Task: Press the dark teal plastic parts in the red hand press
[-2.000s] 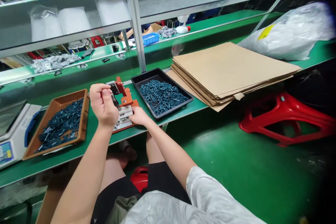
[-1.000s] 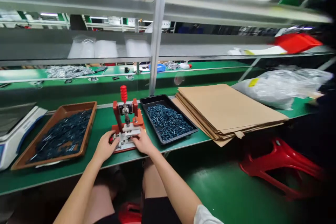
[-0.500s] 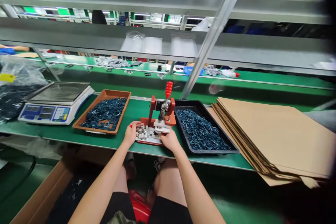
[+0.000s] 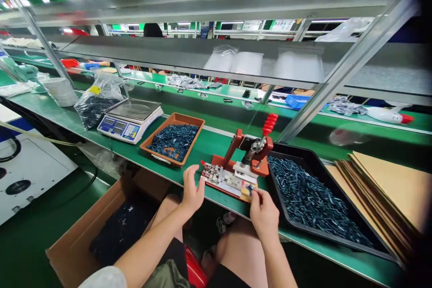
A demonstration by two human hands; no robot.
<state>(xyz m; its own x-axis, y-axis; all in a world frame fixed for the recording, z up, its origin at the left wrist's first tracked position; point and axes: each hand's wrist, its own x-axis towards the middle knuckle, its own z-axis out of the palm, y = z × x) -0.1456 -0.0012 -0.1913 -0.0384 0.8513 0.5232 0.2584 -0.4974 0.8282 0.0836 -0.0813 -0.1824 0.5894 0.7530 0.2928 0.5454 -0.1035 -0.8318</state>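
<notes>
A red hand press (image 4: 238, 164) with a red-knobbed lever (image 4: 270, 123) raised stands on the green bench. Its white plate (image 4: 226, 180) carries small metal pieces. My left hand (image 4: 192, 191) hovers just off the plate's left end, fingers apart and holding nothing. At the plate's front right corner my right hand (image 4: 265, 213) has its fingertips pinched together on a small piece that I cannot make out. To the right, a black tray (image 4: 305, 155) holds many dark blue parts. More of these parts fill the brown tray (image 4: 199, 122) to the left.
A digital scale (image 4: 130, 119) and a plastic bag of parts (image 4: 97, 99) sit further left. Stacked cardboard sheets (image 4: 391, 184) lie at the right. An open cardboard box (image 4: 77, 238) with dark parts stands on the floor by my left knee. A metal shelf post (image 4: 337, 78) slants behind the press.
Two seconds ago my left hand held the lever down; the lever now stands up. My left hand has come off the plate, my right hand has shifted to its front right corner, and the view has swung left.
</notes>
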